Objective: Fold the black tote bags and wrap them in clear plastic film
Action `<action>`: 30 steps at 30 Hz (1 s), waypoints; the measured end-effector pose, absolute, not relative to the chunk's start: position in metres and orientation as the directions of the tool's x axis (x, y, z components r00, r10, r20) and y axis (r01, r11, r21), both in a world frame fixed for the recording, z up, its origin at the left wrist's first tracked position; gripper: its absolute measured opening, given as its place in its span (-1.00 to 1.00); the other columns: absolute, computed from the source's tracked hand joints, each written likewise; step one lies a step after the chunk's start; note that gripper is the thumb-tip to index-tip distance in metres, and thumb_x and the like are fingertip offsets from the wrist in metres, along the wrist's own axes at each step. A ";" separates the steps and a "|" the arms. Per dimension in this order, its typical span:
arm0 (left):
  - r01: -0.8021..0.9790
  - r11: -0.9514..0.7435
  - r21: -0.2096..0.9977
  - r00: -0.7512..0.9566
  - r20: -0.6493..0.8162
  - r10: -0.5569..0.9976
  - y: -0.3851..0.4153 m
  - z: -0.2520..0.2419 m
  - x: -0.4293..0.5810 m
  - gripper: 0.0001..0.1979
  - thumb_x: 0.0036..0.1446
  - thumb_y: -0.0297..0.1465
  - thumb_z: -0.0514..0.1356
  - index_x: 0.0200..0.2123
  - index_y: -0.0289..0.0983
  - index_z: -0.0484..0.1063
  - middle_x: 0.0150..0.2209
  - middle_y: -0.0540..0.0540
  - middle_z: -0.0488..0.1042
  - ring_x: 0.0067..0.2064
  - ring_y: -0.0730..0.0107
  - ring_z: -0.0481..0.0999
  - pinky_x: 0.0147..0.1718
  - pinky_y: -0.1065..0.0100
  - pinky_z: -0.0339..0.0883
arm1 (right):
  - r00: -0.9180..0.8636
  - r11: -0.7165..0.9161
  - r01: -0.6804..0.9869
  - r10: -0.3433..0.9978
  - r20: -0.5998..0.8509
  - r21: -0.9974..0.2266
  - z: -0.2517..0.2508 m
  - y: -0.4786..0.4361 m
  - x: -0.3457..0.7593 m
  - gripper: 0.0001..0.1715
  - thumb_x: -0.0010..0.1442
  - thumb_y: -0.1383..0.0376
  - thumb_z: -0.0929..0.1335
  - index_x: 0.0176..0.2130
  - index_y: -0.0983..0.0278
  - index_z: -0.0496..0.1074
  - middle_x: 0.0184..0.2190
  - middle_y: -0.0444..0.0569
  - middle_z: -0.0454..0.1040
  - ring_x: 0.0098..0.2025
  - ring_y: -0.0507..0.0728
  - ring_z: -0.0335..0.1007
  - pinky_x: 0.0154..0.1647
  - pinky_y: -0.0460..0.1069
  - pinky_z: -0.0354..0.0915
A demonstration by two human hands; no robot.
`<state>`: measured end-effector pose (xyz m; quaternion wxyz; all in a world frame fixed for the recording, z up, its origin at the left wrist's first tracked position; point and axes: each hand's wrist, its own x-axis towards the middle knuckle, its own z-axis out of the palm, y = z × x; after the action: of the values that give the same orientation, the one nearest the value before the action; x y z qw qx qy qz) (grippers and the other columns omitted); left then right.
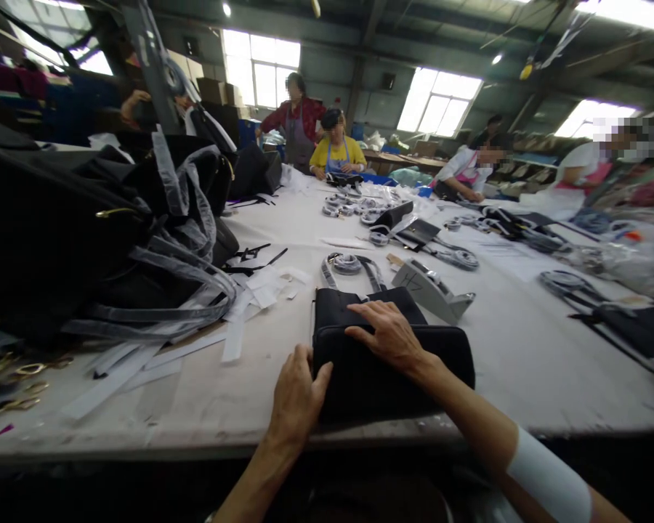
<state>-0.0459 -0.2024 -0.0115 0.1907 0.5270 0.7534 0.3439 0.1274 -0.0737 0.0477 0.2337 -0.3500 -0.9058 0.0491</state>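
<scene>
Straps (pixel 142 314) are lying by dark bags (pixel 43 218); the left hand (pixel 295 396) is holding the left edge of a black bag (pixel 376 388) on the table (pixel 528 370) — the right hand (pixel 391 338), spread wide, is resting on top — and what may be a tape dispenser (pixel 430 290) is standing beyond

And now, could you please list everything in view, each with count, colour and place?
Bag: one, black, near centre, at the front.
Wrapped straps: several, grey, beyond the bag and at left.
Apparent tape dispenser: one, grey, beyond the bag's right half.
Bag pile: several bags, black, left.
Strips: many, white, beside the pile.
Metal rings: several, gold, lower left.
Farther bags: several, black, middle and right.
Table: one, white, centre.
Co-workers: at least four, varied clothing, background.
Windows: several, bright white, back wall.
Forearm cover: one, white, lower right.
Left hand: one, bare, at the bag's left edge.
Right hand: one, bare, on the bag.
</scene>
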 end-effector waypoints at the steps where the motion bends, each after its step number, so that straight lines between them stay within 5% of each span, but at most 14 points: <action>1: 0.600 0.204 0.774 -0.374 0.046 0.926 -0.201 -0.011 -0.051 -0.68 0.16 -0.23 0.07 -0.10 -0.31 0.29 -0.35 -0.10 0.44 -0.26 0.16 0.49 -0.22 0.22 0.33 | -0.573 0.709 0.647 0.696 0.433 -0.283 0.054 -0.071 0.145 -0.56 0.26 0.00 0.33 0.00 0.19 0.45 -0.09 0.03 0.55 -0.03 0.26 0.44 0.06 0.15 0.24; 3: 0.483 0.196 0.853 -0.364 -0.007 0.931 -0.201 -0.008 -0.064 -0.50 0.14 -0.19 0.07 0.09 -0.32 0.18 -0.42 0.00 0.41 -0.33 0.21 0.50 -0.26 0.24 0.35 | -0.344 0.550 0.711 0.816 0.465 -0.438 0.062 -0.069 0.187 -0.53 0.23 -0.04 0.31 -0.02 0.19 0.46 -0.06 0.05 0.54 0.01 0.28 0.42 0.10 0.19 0.24; 5: 0.431 0.189 0.882 -0.329 -0.041 0.943 -0.201 -0.003 -0.078 -0.36 0.13 -0.14 0.05 0.21 -0.32 0.07 -0.40 0.02 0.42 -0.33 0.21 0.51 -0.22 0.21 0.36 | -0.150 0.333 0.682 0.935 0.321 -0.652 0.059 -0.071 0.227 -0.45 0.17 -0.09 0.32 -0.01 0.20 0.44 -0.10 0.06 0.56 -0.05 0.28 0.47 0.03 0.18 0.32; 9: 0.511 0.211 0.833 -0.309 -0.051 0.950 -0.195 0.000 -0.092 -0.48 0.13 -0.09 0.03 0.06 -0.27 0.30 -0.23 -0.16 0.51 -0.09 0.06 0.52 -0.03 0.13 0.32 | -0.125 0.152 0.557 0.987 0.099 -0.816 0.030 -0.087 0.264 -0.39 0.10 -0.13 0.33 -0.03 0.21 0.46 -0.06 0.06 0.55 0.00 0.31 0.45 0.06 0.14 0.33; 14: 0.688 0.241 0.684 -0.418 0.102 0.903 -0.184 -0.010 -0.084 -0.56 0.19 -0.01 -0.09 -0.23 -0.20 0.36 -0.25 -0.19 0.49 -0.09 -0.03 0.47 -0.01 -0.01 0.28 | 0.126 0.046 0.517 0.984 0.129 -0.855 -0.002 -0.097 0.254 -0.41 0.11 -0.15 0.33 -0.06 0.19 0.47 -0.09 0.01 0.55 -0.04 0.29 0.45 0.01 0.10 0.34; 17: 0.679 0.208 0.704 -0.450 0.175 0.876 -0.176 -0.017 -0.080 -0.58 0.18 0.01 -0.12 -0.34 -0.18 0.29 -0.30 -0.16 0.44 -0.16 0.03 0.46 -0.07 0.03 0.33 | 0.121 0.052 0.551 0.983 0.141 -0.833 -0.008 -0.090 0.251 -0.45 0.15 -0.18 0.27 -0.19 0.17 0.48 -0.22 -0.02 0.58 -0.16 0.28 0.48 -0.12 0.06 0.36; 21: 0.647 0.289 0.706 -0.454 0.052 0.890 -0.161 -0.017 -0.080 -0.63 0.21 -0.05 -0.19 -0.30 -0.17 0.21 -0.29 -0.19 0.46 -0.17 0.03 0.50 -0.12 0.07 0.33 | 0.041 0.075 0.617 0.991 0.127 -0.784 -0.013 -0.073 0.250 -0.47 0.21 -0.18 0.19 -0.28 0.15 0.45 -0.35 -0.06 0.57 -0.27 0.26 0.48 -0.20 0.06 0.33; 25: 0.730 0.436 0.526 -0.397 -0.192 0.898 -0.146 -0.009 -0.081 -0.67 0.27 -0.15 -0.28 -0.27 -0.17 0.15 -0.27 -0.23 0.50 -0.16 -0.03 0.54 -0.19 0.06 0.32 | 0.024 0.024 0.721 0.998 0.059 -0.693 -0.021 -0.059 0.245 -0.50 0.23 -0.14 0.16 -0.29 0.13 0.41 -0.35 -0.04 0.55 -0.26 0.28 0.48 -0.16 0.10 0.30; 30: 0.775 0.359 0.519 -0.387 -0.058 0.920 -0.143 -0.017 -0.084 -0.60 0.25 -0.12 -0.23 -0.13 -0.23 0.23 -0.03 -0.30 0.44 0.06 0.01 0.44 -0.02 0.06 0.28 | 0.069 0.051 0.801 0.982 0.176 -0.596 -0.030 -0.061 0.242 -0.53 0.23 -0.10 0.17 -0.19 0.14 0.41 -0.16 0.01 0.51 -0.12 0.29 0.45 -0.10 0.12 0.29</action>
<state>-0.0840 -0.1431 -0.0171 0.1728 0.5259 0.8061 0.2093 0.2420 -0.0605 -0.0299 0.2899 -0.6710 -0.6644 0.1556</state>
